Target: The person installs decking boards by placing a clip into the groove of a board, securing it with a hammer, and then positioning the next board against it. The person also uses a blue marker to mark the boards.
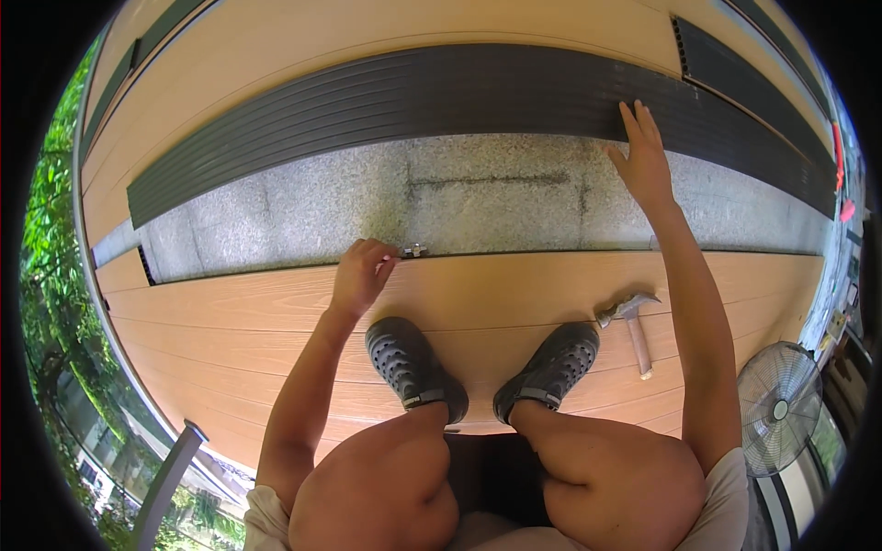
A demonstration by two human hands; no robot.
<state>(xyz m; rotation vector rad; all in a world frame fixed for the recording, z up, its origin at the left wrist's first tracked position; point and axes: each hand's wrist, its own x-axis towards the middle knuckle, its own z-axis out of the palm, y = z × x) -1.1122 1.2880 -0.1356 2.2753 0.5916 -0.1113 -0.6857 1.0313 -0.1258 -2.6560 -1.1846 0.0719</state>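
My left hand (360, 278) is at the far edge of the laid wood-toned decking (514, 285). Its fingers are pinched together at the left end of a small metal clip (415, 250), which lies along that edge. Farther off to the right, my right hand (647, 165) is open, with its fingertips resting on a long dark grooved board (413, 92). This board lies ridged face up beyond a strip of speckled grey concrete (496, 197).
A hammer (634, 332) with a wooden handle lies on the decking right of my dark clogs (413, 363). A fan (779, 409) stands at the right. Another dark board (749, 83) lies at the far right. Greenery and a railing post (170, 482) border the left.
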